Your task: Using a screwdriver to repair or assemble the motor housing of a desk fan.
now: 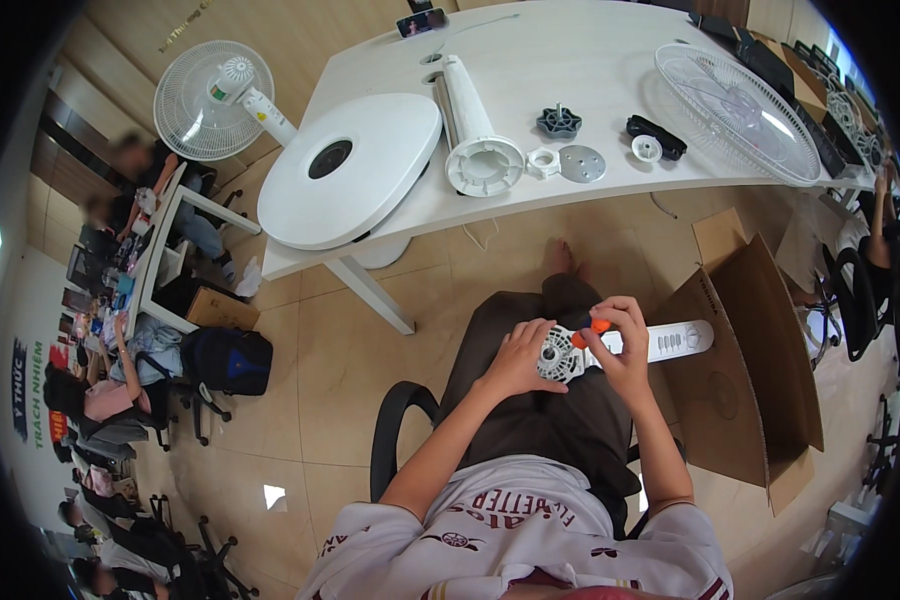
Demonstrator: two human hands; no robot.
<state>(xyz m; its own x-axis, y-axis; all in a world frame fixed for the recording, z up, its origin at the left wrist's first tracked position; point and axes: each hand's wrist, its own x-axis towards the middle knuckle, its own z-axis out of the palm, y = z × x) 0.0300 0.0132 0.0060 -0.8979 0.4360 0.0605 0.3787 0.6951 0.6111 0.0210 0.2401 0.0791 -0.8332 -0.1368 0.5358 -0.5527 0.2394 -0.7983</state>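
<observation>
Over my lap lies a white fan body, with a round, slotted motor housing (pixel 558 356) at one end and a long control panel (pixel 682 341) with a row of buttons reaching right. My left hand (pixel 518 362) is closed round the left side of the motor housing. Above the housing, the closed fingers of my right hand (pixel 625 352) pinch a small orange piece (pixel 599 325). A second orange spot (pixel 578 340) shows beside the thumb; whether both belong to one tool I cannot make out.
On the white table (pixel 370 75) ahead are a round fan base (pixel 390 190), a hollow white column (pixel 470 115), a dark knob (pixel 559 122), a metal disc (pixel 582 164) and a fan grille (pixel 740 110). An open cardboard box (pixel 715 390) stands right of my legs. Co-workers sit at left.
</observation>
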